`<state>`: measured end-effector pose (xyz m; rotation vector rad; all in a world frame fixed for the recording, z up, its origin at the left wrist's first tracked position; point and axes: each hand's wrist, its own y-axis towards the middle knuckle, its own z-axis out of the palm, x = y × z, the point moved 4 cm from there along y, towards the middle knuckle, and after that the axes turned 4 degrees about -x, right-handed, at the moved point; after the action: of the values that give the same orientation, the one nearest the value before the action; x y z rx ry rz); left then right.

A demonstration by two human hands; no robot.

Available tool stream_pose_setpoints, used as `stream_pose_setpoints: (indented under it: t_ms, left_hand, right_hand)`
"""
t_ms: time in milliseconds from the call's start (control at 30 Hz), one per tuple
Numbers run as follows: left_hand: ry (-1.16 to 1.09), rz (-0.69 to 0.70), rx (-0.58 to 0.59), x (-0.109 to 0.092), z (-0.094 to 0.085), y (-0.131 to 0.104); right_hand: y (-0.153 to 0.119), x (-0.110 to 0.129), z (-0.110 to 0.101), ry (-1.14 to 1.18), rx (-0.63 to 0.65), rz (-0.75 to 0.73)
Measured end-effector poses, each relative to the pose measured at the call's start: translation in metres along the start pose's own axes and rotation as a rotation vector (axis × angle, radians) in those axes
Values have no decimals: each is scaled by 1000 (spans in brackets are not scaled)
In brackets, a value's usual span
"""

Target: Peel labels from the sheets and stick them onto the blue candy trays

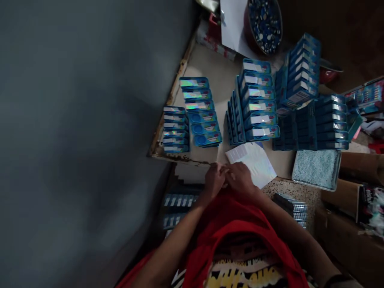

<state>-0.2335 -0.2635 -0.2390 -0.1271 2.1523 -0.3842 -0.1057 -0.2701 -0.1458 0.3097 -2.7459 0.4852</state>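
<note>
Fingers of the bare left hand (213,178) and bare right hand (241,176) are curled inward and meet at the table's near edge, barely open; whether something small is pinched between them cannot be told. Their closeness suggests fine, two-handed work, with the edge of the pale, brown-rimmed table (223,60) perhaps giving a reference just beyond the fingertips.

Just beside the right hand, a white printed sheet (259,166) lies askew, partly past the near edge. The flat blue packs with pale labels (199,106) sit on the left of the table in an overlapping row, beside a shorter row of narrow blue packs (176,130). Such stepping probably leaves each end readable and easy to lift. Farther right, taller blue stacks (260,106) stand in close ranks, likely to save room.

The packs look glossy: several labels throw back rainbow glare, while the nearest ones in the left row show round, darker blue shapes. Their small print is too blurred to read. A shallow metal tray of pale blue pieces (316,168) rests at the near right.
</note>
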Motion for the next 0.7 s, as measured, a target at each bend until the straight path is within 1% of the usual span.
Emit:
stream_pose_setpoints:
  t_ms: [33,67,100,133,167,200,233,267,333,400,467,567,633,700]
  left_hand:
    - [37,56,23,-4,17,0]
    - [71,110,31,-9,33,6]
    - [111,153,32,-14,47,17]
    - [165,178,30,-18,60,30]
    - [222,178,28,-20,72,44]
    - [273,157,27,-21,82,58]
    - [314,126,34,-20,90,69]
    - [345,94,45,-19,98,78]
    - [376,48,60,-13,108,86]
    - [361,43,78,-7,113,85]
    - [348,50,97,-3,111,81]
    - [394,52,145,-1,105,75]
    - [416,58,157,-3,102,73]
    - [372,94,166,-7,105,72]
  right_hand:
    - [-13,-39,10,-12,-43,248]
    - [-21,-78,15,-5,-97,455]
    - [-25,-114,18,17,-154,592]
    - [-23,-147,17,40,-214,675]
    - [-16,-176,15,61,-259,706]
    - [-6,-199,13,72,-285,697]
    - [7,-217,11,70,-289,657]
    - [21,-230,11,58,-274,593]
    - [46,-240,16,26,-207,417]
    - [64,-237,27,-8,-109,229]
    - [73,-229,39,-31,-9,92]
    - [77,-223,50,-21,90,18]
    - [78,-222,52,-2,117,14]
    - [79,-221,50,13,137,11]
